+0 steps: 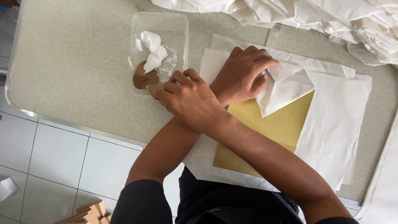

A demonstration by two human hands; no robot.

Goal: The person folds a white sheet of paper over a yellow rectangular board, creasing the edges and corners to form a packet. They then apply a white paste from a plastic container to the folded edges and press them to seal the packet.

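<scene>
On table, white folded paper (286, 85), left hand (244, 72) pressing

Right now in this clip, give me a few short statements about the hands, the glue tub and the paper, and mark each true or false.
1. The forearms cross, so the right hand reaches toward the clear tub. True.
2. The left hand presses a folded white paper flap. True.
3. The tub holds blue liquid. False: it holds white paste and a brown patch.
4. The sheet under the fold is red. False: the card is mustard yellow.
5. The right hand holds a small brown piece. True.
</scene>
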